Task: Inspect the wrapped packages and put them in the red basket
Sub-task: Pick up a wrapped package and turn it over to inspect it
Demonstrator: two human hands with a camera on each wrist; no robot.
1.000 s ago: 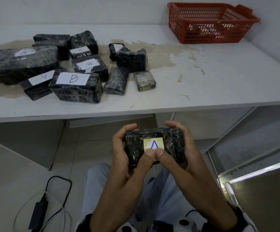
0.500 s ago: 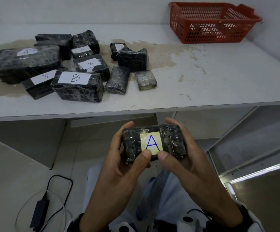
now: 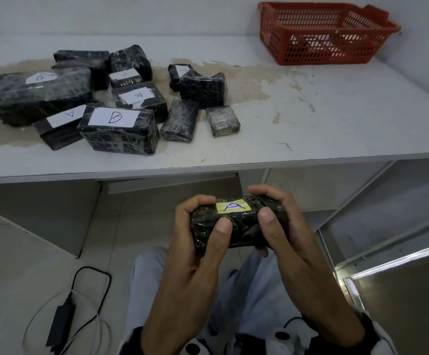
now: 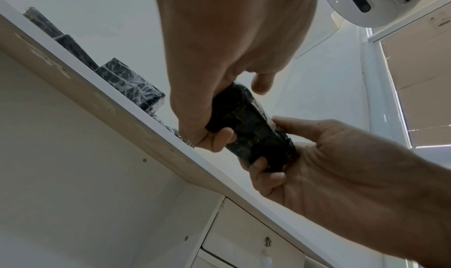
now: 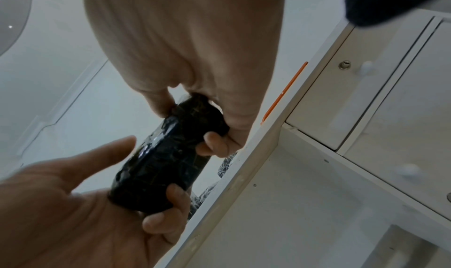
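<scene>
White desk edge above — black wrapped package crosswise below it, left hand and right hand gripping its ends.

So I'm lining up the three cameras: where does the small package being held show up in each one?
Head: the held package sits lower centre, below the table edge, left hand and right hand on its ends.
Left wrist: centre.
Right wrist: centre-left.
Shared landmark: the table edge, diagonal in both wrist views.
</scene>
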